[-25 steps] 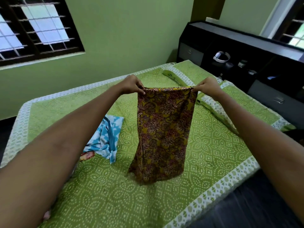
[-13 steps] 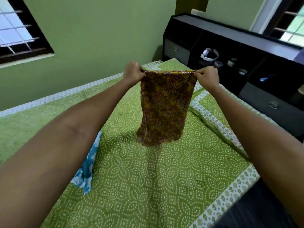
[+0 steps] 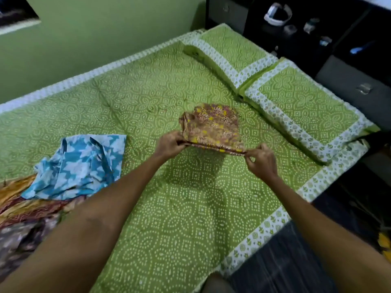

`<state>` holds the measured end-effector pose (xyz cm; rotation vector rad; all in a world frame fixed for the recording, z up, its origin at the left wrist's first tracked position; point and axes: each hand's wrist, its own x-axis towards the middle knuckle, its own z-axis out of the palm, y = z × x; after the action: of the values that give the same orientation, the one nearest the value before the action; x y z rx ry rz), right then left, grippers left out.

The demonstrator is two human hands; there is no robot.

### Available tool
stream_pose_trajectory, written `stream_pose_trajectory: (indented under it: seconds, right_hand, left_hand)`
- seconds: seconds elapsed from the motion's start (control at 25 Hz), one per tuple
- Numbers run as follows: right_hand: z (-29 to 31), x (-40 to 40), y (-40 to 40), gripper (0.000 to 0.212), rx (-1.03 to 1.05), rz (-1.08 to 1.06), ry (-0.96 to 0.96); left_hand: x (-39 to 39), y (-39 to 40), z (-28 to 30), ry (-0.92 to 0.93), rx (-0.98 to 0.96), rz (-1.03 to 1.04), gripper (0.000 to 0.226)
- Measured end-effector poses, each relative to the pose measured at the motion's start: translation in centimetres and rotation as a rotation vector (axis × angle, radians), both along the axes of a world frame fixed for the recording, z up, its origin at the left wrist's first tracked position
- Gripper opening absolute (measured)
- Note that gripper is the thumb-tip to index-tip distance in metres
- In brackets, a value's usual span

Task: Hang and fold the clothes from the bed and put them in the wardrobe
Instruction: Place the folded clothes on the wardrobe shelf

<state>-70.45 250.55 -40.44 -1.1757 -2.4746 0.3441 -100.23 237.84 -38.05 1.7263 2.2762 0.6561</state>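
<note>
— Head view: which step?
— Folding, by the look of it. Brown flowered cloth laid on the green bed, far part flat on the cover, near edge stretched just above it.
— Hands?
— Left hand pinching the near-left corner; right hand pinching the near-right corner, thumb and fingertips closed on the hem.
— Next move?
— Probably lowering that edge flat, then doubling it over, corners kept level. Blue printed garment and a heap of other clothes waiting at the left, well apart. No wardrobe in sight.
</note>
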Motion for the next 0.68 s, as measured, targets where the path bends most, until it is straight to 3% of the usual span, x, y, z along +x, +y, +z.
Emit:
stream_pose_trajectory:
  seconds: [0.12,0.2,0.36,0.52,0.6,0.68]
  right_hand:
    - [-7.2,3.3,-6.9,0.005,-0.15,0.089,-0.185]
    - [-10.7,4.8,-11.0,0.016,-0.256,0.101,-0.243]
    - [-17.0,6.4,-16.9,0.011,-0.417,0.041,-0.408]
    - [-20.2,7.2,-19.7,0.017,-0.376,0.12,-0.561]
    - [-20.8,7.4,-20.0,0.01,-0.439,0.16,-0.709]
    - [-21.0,7.8,-20.1,0.024,-0.564,0.15,-0.731]
  left_hand:
    - [3.2,-6.7,-7.7,-0.029,-0.187,-0.043,0.018]
    - [5.3,-10.4,-11.7,-0.007,-0.314,-0.095,0.017]
    - [8.7,-16.2,-19.2,0.009,-0.638,-0.095,0.031]
    - [10.9,-17.6,-22.4,0.13,-0.796,-0.121,0.034]
    - [11.9,-17.7,-23.4,0.19,-0.928,-0.178,0.032]
    - [12.7,-17.5,-23.7,0.208,-1.02,-0.199,0.034]
